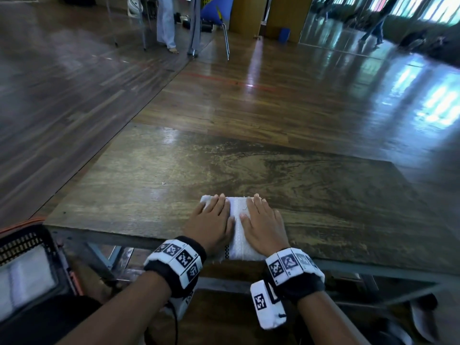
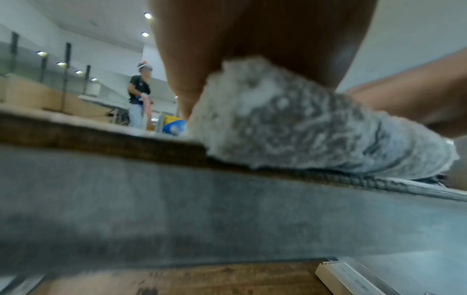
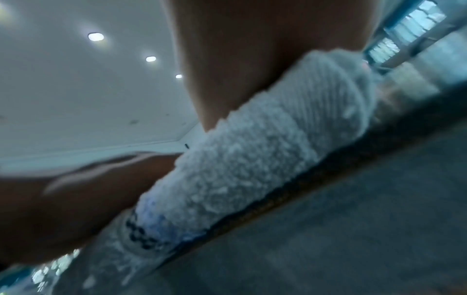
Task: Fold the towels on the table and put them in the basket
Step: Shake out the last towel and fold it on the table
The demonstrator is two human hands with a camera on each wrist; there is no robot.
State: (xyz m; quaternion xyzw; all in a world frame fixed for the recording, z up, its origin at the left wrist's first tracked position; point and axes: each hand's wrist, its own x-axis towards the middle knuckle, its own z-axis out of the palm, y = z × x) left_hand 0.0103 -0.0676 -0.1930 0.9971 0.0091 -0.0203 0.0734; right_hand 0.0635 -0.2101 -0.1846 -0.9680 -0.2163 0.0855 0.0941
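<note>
On the folded towel (image 1: 237, 229), left hand (image 1: 211, 221) and right hand (image 1: 263, 225) flat, side by side

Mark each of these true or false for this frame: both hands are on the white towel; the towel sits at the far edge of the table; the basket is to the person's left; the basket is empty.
1. Both hands press flat on the folded white terry towel. True: left hand and right hand lie on it, fingers straight.
2. It sits at the far edge of the worn wooden table. False: it lies at the near edge.
3. The black perforated plastic basket is to the person's left. True.
4. It is empty. False: white cloth shows inside.
</note>
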